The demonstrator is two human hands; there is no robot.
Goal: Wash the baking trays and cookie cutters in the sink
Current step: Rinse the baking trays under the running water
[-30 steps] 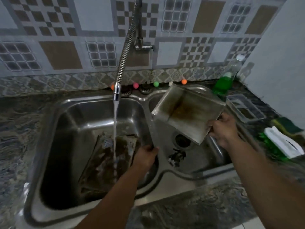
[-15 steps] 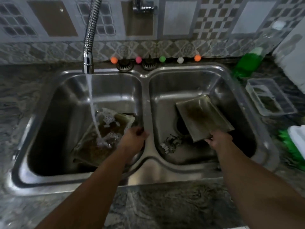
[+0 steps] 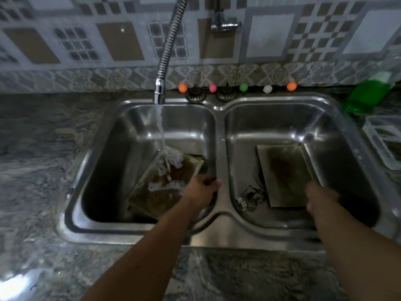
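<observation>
Two rectangular metal baking trays sit in a double stainless steel sink. Left of the sink's divider, a grimy, foam-flecked tray tilts under water from the coiled faucet, its long axis running diagonally; the left hand grips its right edge. Right of the divider, cookie cutters lie beside a stained tray pointing front to back. The blurred right hand is at its near corner, grip unclear.
</observation>
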